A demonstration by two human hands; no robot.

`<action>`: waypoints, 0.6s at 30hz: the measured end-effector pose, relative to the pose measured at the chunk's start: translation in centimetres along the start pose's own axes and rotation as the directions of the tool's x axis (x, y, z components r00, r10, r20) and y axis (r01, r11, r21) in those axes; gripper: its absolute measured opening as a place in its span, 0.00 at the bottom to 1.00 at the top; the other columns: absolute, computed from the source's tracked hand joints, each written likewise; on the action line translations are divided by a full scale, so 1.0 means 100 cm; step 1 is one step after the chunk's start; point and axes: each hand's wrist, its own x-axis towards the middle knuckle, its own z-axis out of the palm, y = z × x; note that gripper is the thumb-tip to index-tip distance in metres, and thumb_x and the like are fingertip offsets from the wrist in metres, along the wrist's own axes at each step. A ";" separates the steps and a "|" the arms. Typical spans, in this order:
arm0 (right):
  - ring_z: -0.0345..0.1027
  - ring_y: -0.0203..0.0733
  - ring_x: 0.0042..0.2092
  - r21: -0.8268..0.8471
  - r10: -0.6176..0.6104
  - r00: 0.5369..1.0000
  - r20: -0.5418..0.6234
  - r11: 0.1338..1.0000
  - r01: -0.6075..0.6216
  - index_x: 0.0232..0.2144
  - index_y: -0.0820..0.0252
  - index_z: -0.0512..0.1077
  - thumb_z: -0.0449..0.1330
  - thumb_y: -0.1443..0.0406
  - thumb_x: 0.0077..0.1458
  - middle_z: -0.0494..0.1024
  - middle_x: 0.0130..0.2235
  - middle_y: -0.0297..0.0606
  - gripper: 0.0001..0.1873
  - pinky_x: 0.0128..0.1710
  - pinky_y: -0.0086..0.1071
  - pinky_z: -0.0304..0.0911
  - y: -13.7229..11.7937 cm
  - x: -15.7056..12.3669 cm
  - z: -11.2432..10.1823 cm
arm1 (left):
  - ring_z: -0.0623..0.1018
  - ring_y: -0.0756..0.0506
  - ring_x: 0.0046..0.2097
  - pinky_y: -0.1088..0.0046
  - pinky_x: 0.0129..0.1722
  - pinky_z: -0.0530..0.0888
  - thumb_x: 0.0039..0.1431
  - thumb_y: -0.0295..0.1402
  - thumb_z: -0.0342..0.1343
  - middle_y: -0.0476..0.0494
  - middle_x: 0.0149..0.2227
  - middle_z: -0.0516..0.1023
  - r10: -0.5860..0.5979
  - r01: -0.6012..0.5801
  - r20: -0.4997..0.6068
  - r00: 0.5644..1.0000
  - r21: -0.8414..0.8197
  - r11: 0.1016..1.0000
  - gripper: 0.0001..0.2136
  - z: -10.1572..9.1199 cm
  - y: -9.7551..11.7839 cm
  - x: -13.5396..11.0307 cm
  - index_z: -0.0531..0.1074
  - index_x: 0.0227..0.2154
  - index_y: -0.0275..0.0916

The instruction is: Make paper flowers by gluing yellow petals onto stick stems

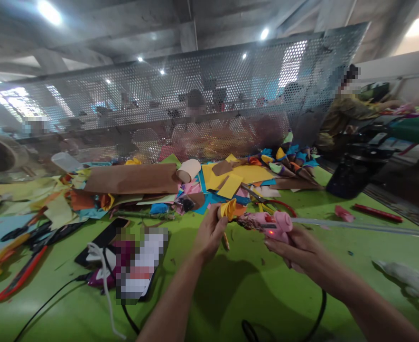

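Note:
My left hand [209, 233] is closed around a small yellow paper piece [228, 208] on a stick, held above the green table [259, 294]. My right hand [293, 247] grips a pink hot glue gun [271, 223] with a red light lit; its nozzle points left at the yellow piece. A clear glue stick [355, 226] juts from the gun's back toward the right. The gun's black cord [321, 308] hangs under my right forearm.
Coloured paper scraps, a brown paper sheet [133, 178] and a tape roll [188, 170] pile at the back. Paper cones [289, 161] sit by the perforated metal screen [195, 109]. Red-handled pliers [24, 270] lie at left, a phone [102, 240] nearby. People work beyond the screen and at right.

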 end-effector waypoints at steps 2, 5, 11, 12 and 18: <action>0.55 0.35 0.24 0.019 0.004 1.000 0.012 1.000 -0.004 0.24 0.56 0.64 0.57 0.48 0.56 0.60 0.21 0.28 0.20 0.23 0.29 0.53 -0.003 0.000 0.000 | 0.71 0.42 0.48 0.66 0.49 0.66 0.65 0.48 0.43 0.44 0.45 0.72 0.009 -0.009 -0.006 1.000 -0.002 1.000 0.18 0.000 0.000 0.000 0.65 0.48 0.41; 0.55 0.35 0.24 0.012 0.009 1.000 0.003 1.000 -0.009 0.22 0.56 0.62 0.57 0.47 0.56 0.60 0.21 0.29 0.22 0.22 0.30 0.52 -0.003 0.002 0.000 | 0.71 0.42 0.47 0.66 0.50 0.67 0.65 0.47 0.43 0.44 0.45 0.72 0.016 -0.016 0.020 1.000 -0.012 1.000 0.18 -0.001 0.001 0.000 0.65 0.48 0.40; 0.56 0.36 0.24 -0.028 -0.003 0.999 -0.044 1.000 0.002 0.22 0.55 0.62 0.57 0.47 0.56 0.61 0.21 0.29 0.22 0.23 0.30 0.53 0.003 0.003 0.001 | 0.71 0.43 0.48 0.67 0.50 0.66 0.66 0.46 0.43 0.44 0.45 0.72 0.024 -0.024 0.014 1.000 -0.011 1.000 0.17 -0.001 -0.002 0.000 0.65 0.48 0.41; 0.56 0.36 0.24 -0.020 0.002 0.999 -0.042 1.000 -0.003 0.22 0.55 0.62 0.57 0.47 0.56 0.60 0.21 0.29 0.22 0.23 0.30 0.53 0.003 0.002 0.001 | 0.71 0.43 0.47 0.67 0.50 0.66 0.66 0.46 0.43 0.45 0.45 0.72 0.026 -0.026 0.009 1.000 -0.011 1.000 0.17 0.000 -0.002 0.000 0.65 0.48 0.41; 0.55 0.35 0.22 0.064 0.094 0.995 0.037 0.993 -0.096 0.19 0.56 0.62 0.58 0.44 0.52 0.62 0.18 0.29 0.25 0.22 0.30 0.52 0.001 0.000 -0.001 | 0.71 0.43 0.45 0.68 0.47 0.66 0.65 0.47 0.43 0.46 0.42 0.71 0.012 -0.012 -0.008 1.000 0.000 1.000 0.17 0.001 0.000 0.000 0.65 0.46 0.41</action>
